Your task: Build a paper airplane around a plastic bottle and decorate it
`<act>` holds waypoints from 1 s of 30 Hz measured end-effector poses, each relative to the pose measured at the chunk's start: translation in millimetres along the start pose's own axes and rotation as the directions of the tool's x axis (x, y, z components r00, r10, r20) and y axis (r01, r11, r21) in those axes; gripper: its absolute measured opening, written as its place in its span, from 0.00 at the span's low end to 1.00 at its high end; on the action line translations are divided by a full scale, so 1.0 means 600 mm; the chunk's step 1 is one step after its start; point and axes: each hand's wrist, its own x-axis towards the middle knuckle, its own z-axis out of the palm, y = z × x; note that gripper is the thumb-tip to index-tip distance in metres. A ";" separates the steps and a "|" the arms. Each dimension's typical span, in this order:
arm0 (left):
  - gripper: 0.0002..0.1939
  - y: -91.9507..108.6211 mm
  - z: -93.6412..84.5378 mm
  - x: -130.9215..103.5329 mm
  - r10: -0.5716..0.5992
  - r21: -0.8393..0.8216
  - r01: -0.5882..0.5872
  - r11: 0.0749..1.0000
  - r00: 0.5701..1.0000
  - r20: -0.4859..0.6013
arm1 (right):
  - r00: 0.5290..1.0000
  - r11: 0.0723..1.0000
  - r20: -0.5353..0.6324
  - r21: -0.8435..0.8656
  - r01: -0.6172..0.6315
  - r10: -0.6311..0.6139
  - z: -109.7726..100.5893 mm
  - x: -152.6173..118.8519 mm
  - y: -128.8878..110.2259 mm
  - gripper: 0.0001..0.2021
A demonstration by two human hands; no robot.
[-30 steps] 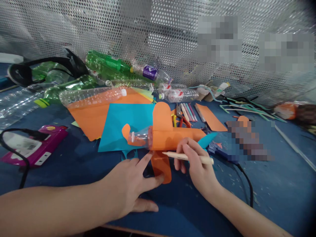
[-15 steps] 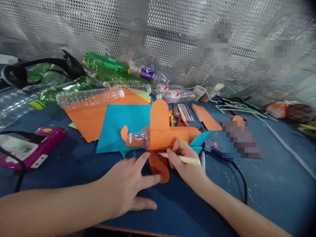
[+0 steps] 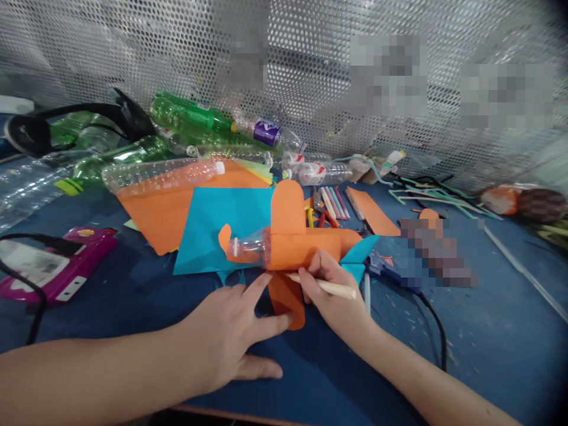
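Note:
A toy plane (image 3: 310, 249) made from a plastic bottle wrapped in orange paper lies in front of me. Its clear bottle neck (image 3: 248, 245) with an orange propeller points left, and its blue paper tail (image 3: 358, 254) points right. My left hand (image 3: 239, 331) has its fingers spread, with fingertips at the near orange wing (image 3: 287, 299). In my right hand (image 3: 332, 290) is a pale marker pen (image 3: 332, 288), its tip on that wing close to the body. The far orange wing (image 3: 287, 207) stretches away from me.
Blue paper (image 3: 222, 219) and orange paper (image 3: 151, 219) lie behind the plane. Several plastic bottles (image 3: 195, 118) line the back by the perforated metal wall. Marker pens (image 3: 336, 202) lie behind it, a glue gun (image 3: 390, 271) with cable right, a magenta device (image 3: 84, 260) left.
Both hands and the plane keep nearly the same pose. The pen tilts very slightly, its tip staying at the near wing.

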 end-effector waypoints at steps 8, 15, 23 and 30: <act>0.31 -0.001 0.002 -0.001 0.024 0.048 -0.022 0.999 0.999 -0.026 | 1.000 1.000 -0.008 -0.025 0.004 -0.004 -0.001 -0.002 -0.004 0.12; 0.31 0.000 0.001 -0.002 0.012 0.012 -0.012 1.000 1.000 -0.021 | 1.000 1.000 -0.014 -0.026 -0.001 0.001 -0.002 -0.001 -0.004 0.13; 0.30 -0.001 0.004 -0.002 0.016 0.003 -0.015 1.000 0.999 -0.039 | 1.000 1.000 -0.007 -0.024 -0.008 0.008 -0.002 0.001 -0.004 0.13; 0.31 0.000 0.003 -0.002 0.015 0.007 -0.015 1.000 0.999 -0.031 | 1.000 1.000 -0.010 -0.006 -0.004 0.004 -0.002 0.001 -0.001 0.13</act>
